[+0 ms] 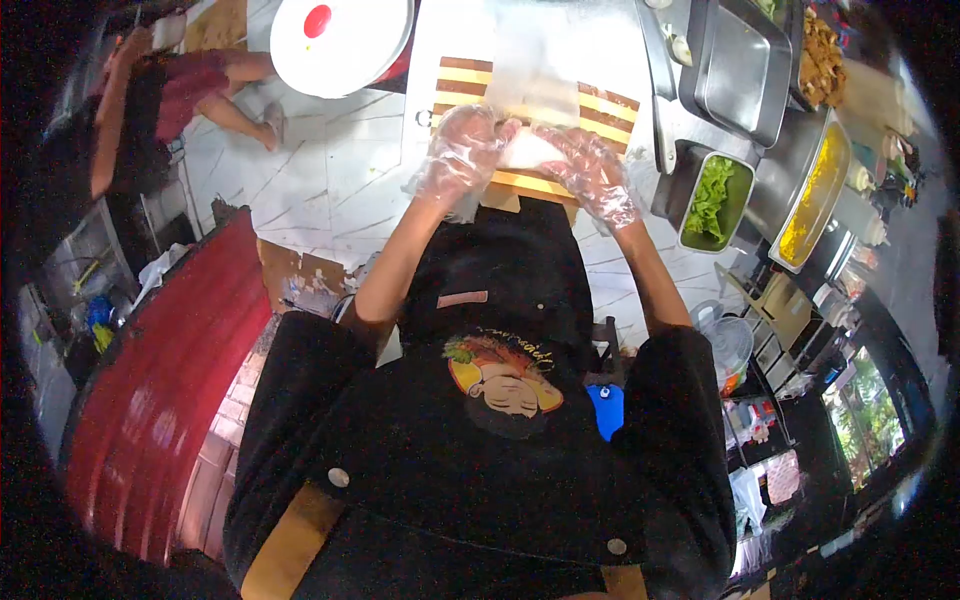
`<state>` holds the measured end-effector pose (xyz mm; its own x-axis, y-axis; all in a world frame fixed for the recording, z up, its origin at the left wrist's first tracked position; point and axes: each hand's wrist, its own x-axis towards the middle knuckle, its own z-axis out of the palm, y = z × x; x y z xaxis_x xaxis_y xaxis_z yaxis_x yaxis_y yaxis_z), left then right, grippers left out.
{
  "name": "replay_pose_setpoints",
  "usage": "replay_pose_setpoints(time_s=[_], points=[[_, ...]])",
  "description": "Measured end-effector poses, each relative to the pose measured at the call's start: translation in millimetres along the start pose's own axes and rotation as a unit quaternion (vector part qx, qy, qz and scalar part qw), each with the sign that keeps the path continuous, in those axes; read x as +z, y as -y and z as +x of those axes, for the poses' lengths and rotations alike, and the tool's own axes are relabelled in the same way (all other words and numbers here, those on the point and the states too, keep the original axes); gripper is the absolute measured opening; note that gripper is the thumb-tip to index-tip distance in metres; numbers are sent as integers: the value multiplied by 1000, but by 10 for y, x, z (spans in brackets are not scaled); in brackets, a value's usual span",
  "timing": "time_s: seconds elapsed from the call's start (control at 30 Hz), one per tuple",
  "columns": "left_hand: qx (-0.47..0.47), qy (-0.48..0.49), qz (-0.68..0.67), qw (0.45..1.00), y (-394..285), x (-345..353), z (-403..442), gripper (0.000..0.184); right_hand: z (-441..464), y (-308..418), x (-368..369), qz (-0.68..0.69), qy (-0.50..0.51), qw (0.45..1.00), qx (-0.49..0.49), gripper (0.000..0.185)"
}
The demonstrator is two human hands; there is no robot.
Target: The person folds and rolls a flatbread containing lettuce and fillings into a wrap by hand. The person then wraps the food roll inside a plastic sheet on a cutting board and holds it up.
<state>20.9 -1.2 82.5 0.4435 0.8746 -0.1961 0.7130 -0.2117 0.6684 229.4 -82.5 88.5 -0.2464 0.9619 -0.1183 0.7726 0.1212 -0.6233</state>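
My left hand, in a clear plastic glove, has its fingers closed on the left end of a white rolled bundle. On the other end, my right hand is closed in a matching glove. Whether the bundle's white outside is paper or flatbread, I cannot tell. Beneath both hands lies a striped wooden cutting board. A sheet of pale paper covers the board's middle, beyond the bundle. Just right of the board rests a long knife, lying lengthwise away from me.
To the right stand a metal pan of lettuce, a bare steel tray, a long pan with yellow food and browned chopped food. A round white lid is at upper left. Another person is far left.
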Motion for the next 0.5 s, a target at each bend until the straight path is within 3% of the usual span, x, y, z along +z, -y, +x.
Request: replay_pose_setpoints(time_s=[0.13, 0.2, 0.27, 0.37, 0.47, 0.5], points=[[45, 3, 33, 998, 141, 83, -50, 21, -27, -9, 31, 52, 3, 998, 30, 49], [17, 15, -134, 991, 254, 47, 35, 19, -17, 5, 14, 13, 4, 1000, 14, 49], [27, 27, -371, 928, 506, 44, 239, 28, -7, 9, -5, 0, 8, 1000, 13, 49], [74, 53, -537, 839, 1055, -204, 846, 36, -8, -6, 7, 23, 14, 999, 18, 50], [151, 148, -517, 829, 1290, -681, 1522, 47, -24, -29, 14, 37, 9, 999, 10, 50], [127, 196, -404, 885, 1184, -808, 1602, 49, -23, -26, 10, 31, 12, 999, 12, 50]])
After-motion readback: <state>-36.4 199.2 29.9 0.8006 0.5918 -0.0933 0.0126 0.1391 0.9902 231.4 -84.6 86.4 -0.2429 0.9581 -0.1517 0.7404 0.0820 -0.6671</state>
